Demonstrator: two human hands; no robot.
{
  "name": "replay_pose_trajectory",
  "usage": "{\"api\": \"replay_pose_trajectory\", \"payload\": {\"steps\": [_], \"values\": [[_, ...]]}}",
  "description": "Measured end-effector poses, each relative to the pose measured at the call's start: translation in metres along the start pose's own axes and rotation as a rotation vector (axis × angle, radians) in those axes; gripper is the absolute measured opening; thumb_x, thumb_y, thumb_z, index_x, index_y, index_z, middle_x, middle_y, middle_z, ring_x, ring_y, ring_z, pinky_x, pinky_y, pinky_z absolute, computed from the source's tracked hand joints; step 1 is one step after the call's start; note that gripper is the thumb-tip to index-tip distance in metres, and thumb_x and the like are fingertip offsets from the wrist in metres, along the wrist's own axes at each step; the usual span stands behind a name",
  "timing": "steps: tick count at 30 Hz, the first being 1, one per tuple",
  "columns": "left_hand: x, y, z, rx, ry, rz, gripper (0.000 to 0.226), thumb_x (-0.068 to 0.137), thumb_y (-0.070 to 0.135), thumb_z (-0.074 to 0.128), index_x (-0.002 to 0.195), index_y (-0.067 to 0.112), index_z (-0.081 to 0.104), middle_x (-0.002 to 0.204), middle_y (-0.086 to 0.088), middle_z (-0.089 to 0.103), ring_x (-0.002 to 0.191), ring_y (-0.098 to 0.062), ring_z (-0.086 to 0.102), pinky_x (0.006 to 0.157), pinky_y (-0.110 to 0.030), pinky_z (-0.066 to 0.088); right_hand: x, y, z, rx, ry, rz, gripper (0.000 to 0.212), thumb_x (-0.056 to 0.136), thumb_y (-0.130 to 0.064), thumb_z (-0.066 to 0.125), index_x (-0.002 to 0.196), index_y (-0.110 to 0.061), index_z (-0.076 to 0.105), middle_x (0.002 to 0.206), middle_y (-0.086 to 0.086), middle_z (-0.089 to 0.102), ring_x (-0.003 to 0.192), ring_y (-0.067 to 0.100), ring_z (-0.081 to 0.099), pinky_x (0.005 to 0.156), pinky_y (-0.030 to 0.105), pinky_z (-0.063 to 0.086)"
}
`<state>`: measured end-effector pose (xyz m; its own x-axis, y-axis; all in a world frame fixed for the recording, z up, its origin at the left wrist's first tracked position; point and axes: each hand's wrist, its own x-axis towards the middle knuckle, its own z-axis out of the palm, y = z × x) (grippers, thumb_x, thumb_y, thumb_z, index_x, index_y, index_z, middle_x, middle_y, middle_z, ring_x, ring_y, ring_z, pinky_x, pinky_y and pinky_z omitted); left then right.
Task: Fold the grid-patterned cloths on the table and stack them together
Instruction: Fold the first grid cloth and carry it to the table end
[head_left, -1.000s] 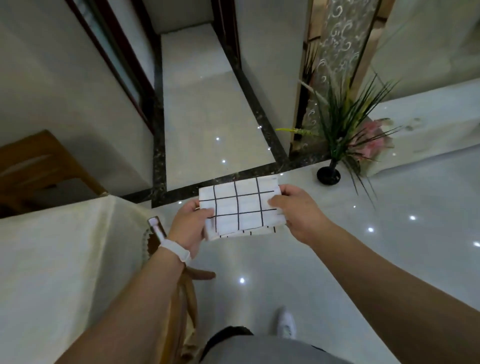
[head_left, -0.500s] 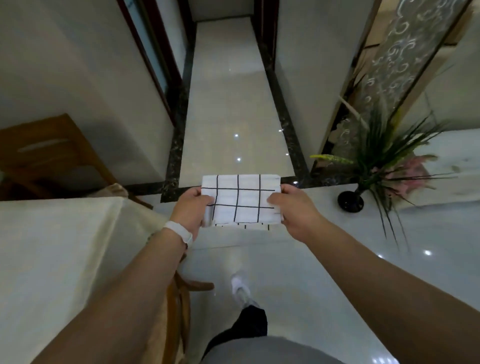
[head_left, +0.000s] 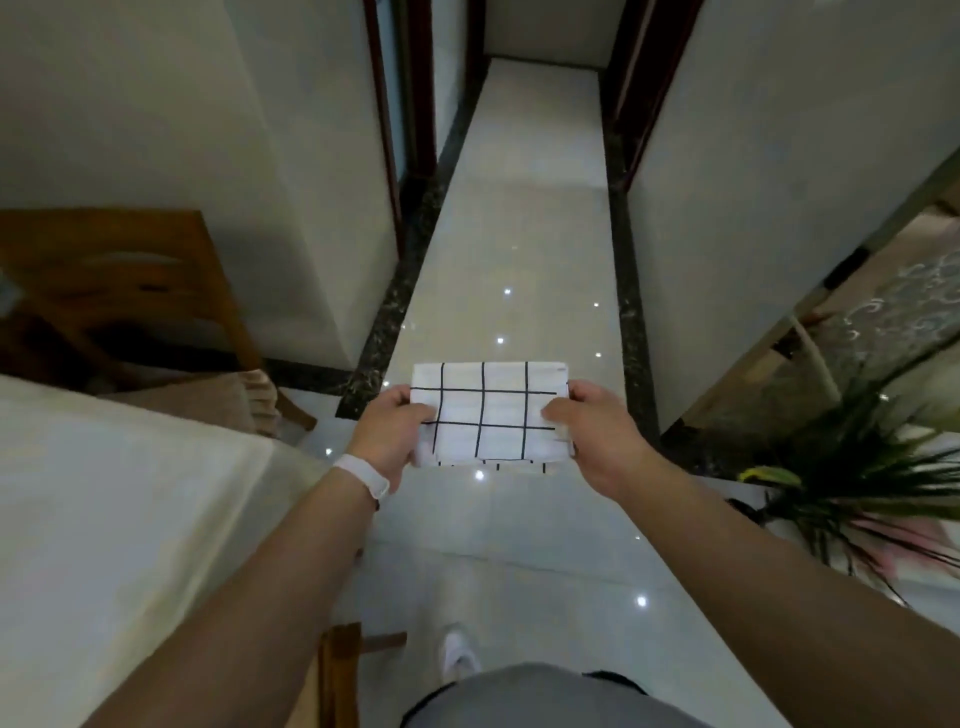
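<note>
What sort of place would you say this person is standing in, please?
Probably a home's dining area opening onto a hallway: a cloth-covered table with a wooden chair beside it, a glossy tiled floor with dark borders, and a leafy plant.

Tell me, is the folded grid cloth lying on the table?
No, the grid cloth is held over the tiled floor between the left hand and right hand, apart from the table.

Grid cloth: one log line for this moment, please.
grid cloth: folded, held up | left grip: holds it | right grip: holds it
</note>
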<state>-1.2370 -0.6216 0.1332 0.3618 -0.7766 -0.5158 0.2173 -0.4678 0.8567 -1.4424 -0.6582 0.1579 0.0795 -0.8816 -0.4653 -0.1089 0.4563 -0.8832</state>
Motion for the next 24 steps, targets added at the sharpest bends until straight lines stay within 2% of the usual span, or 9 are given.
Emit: {"api": "replay_pose_trajectory", "payload": {"steps": [6,11,18,22,24], "values": [[0.027,0.011,-0.039,-0.06,0.102,-0.024,0.019,0.089,-0.002,0.053,0.098,0.012,0.062,0.103,-0.013,0.069,0.096,-0.032,0.066,0.088,-0.049,0.054,0.043,-0.022,0.05,-0.08,-0.127,0.006,0.016,0.082,0.002,0.056,0.084,-0.011,0.065,0.09,0.014,0.071,0.083,0.033,0.067,0.071,0.043,0.057],[0.048,0.011,-0.075,-0.127,0.215,-0.061,0.026,0.091,0.002,0.054,0.113,0.015,0.06,0.112,-0.009,0.068,0.099,-0.027,0.066,0.088,-0.047,0.054,0.081,-0.038,0.099,-0.163,-0.264,0.029,0.017,0.081,-0.003,0.058,0.091,-0.013,0.067,0.096,0.015,0.072,0.091,0.037,0.069,0.081,0.052,0.058],[0.082,0.02,-0.1,-0.176,0.418,-0.061,0.025,0.09,-0.003,0.052,0.112,0.006,0.058,0.104,-0.013,0.067,0.084,-0.022,0.065,0.066,-0.034,0.053,0.151,-0.058,0.162,-0.283,-0.491,0.025,0.024,0.066,-0.013,0.058,0.088,-0.014,0.068,0.093,0.014,0.073,0.09,0.035,0.07,0.083,0.058,0.056],[0.109,0.034,-0.106,-0.217,0.552,-0.095,0.022,0.087,-0.005,0.054,0.105,0.005,0.061,0.108,-0.019,0.067,0.09,-0.031,0.065,0.08,-0.045,0.055,0.2,-0.08,0.194,-0.333,-0.631,0.043,0.017,0.077,-0.005,0.058,0.086,-0.016,0.067,0.088,0.009,0.073,0.085,0.028,0.07,0.076,0.044,0.059],[0.121,0.043,-0.103,-0.264,0.598,-0.111,0.022,0.087,-0.006,0.052,0.105,0.003,0.061,0.105,-0.021,0.068,0.088,-0.032,0.066,0.078,-0.045,0.055,0.223,-0.093,0.207,-0.359,-0.699,0.03,0.019,0.082,0.0,0.057,0.087,-0.017,0.066,0.085,0.006,0.072,0.08,0.023,0.07,0.067,0.033,0.056]]}}
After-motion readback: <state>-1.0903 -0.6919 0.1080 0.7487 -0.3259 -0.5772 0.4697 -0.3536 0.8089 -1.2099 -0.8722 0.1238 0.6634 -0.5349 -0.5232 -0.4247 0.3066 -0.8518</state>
